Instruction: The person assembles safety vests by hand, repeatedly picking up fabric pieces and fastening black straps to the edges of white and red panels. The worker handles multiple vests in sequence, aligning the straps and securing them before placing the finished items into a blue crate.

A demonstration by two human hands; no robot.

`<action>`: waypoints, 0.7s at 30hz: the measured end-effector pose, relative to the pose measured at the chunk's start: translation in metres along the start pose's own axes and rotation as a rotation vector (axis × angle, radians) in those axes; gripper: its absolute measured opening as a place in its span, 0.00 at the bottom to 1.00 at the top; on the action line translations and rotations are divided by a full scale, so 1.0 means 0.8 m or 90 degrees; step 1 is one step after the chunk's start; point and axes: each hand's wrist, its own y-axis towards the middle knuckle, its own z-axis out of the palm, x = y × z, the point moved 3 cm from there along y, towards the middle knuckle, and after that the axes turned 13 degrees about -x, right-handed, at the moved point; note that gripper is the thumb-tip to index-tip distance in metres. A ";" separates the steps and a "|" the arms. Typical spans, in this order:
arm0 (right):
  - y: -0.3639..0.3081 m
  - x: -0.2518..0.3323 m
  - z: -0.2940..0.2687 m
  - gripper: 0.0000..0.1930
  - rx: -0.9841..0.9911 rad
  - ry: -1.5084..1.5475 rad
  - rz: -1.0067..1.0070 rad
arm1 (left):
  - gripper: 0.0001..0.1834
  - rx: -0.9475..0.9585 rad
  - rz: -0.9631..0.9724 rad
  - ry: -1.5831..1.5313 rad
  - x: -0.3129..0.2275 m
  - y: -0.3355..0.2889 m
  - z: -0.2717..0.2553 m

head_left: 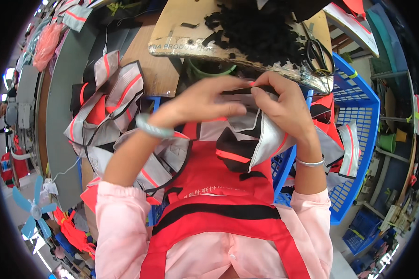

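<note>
Pinched between the thumb and forefinger of my right hand [284,104] was the upper edge of a grey piece [270,135], with little gap between the tips. My left hand [200,100] lay at the same edge from the other side, fingers extended and thumb apart; it was blurred, and I could not tell whether it had closed on the cloth. The piece hung below both hands, in front of my red apron [200,162]. It bore black trim and a bright pink-red stripe.

A pale bracelet [153,128] was on my left wrist and a silver bangle [310,162] on my right. To the left, a pile [125,88] of similar striped pieces lay beside and partly behind my left forearm. To the right stood a blue basket [361,139] holding further such cloth. Beyond my hands was a board [172,32] bearing black scraps [251,32], with scissors [319,58] at its right edge. A blue fan [35,211] stood at far left.
</note>
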 end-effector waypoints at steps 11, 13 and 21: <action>0.020 0.039 -0.045 0.17 -0.043 -0.015 -0.052 | 0.12 -0.200 0.080 0.136 -0.080 0.043 -0.041; 0.035 0.029 -0.047 0.15 -0.064 0.042 -0.060 | 0.11 -0.148 0.066 0.154 -0.080 0.056 -0.049; 0.084 0.003 -0.024 0.14 -0.117 0.122 -0.041 | 0.15 -0.067 -0.114 0.163 -0.062 0.102 -0.082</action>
